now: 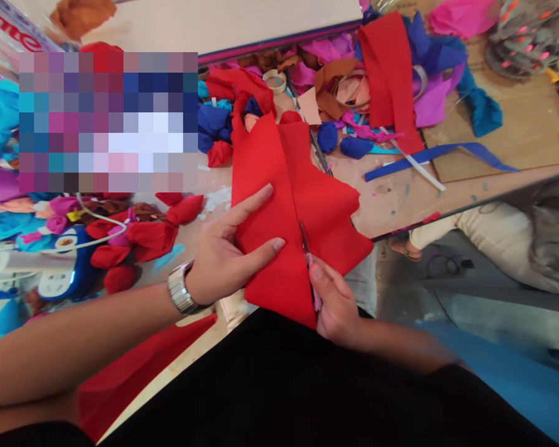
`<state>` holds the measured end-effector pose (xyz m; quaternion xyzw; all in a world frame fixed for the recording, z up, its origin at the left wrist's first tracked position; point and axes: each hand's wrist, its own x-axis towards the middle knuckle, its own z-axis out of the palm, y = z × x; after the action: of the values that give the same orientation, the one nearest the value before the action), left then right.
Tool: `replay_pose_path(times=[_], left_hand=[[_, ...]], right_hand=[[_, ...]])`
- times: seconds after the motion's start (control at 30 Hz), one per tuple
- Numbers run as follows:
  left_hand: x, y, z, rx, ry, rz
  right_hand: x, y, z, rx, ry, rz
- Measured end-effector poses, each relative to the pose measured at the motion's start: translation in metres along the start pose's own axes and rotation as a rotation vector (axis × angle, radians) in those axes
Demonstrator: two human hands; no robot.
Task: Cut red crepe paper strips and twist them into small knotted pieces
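Note:
A red crepe-like sheet (265, 261) lies at the front edge of the table, partly over my lap. My left hand (230, 248), with a metal watch on the wrist, rests flat on it, thumb and forefinger spread apart. My right hand (338, 301) is wrapped round the pink handles of a pair of scissors (317, 298). The scissors' blades sit along a long slit in the red sheet, pointing away from me. To the right of the slit, the other part of the sheet (326, 211) has a wavy outer edge.
Crumpled red pieces (153, 239) and a white-and-blue power strip (69, 273) lie to the left. Behind the sheet are colored scraps, tape rolls (274, 81) and a red strip (389, 74). A blue strip (438, 155) crosses the table's right side. Another person's leg (489, 242) is beyond.

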<state>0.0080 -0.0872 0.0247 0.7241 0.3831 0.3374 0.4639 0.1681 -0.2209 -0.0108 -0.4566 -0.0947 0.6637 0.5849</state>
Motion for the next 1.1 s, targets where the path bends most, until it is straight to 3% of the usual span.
replay_pose_path(times=[0.27, 1.1], left_hand=[[-0.0006, 0.0009, 0.0002, -0.021, -0.003, -0.009], [-0.0016, 0.0011, 0.0012, -0.035, 0.011, -0.001]], right_hand=[[0.0006, -0.0020, 0.0049, 0.089, -0.067, 0.016], [-0.0003, 0.0012, 0.0004, 0.033, -0.054, 0.008]])
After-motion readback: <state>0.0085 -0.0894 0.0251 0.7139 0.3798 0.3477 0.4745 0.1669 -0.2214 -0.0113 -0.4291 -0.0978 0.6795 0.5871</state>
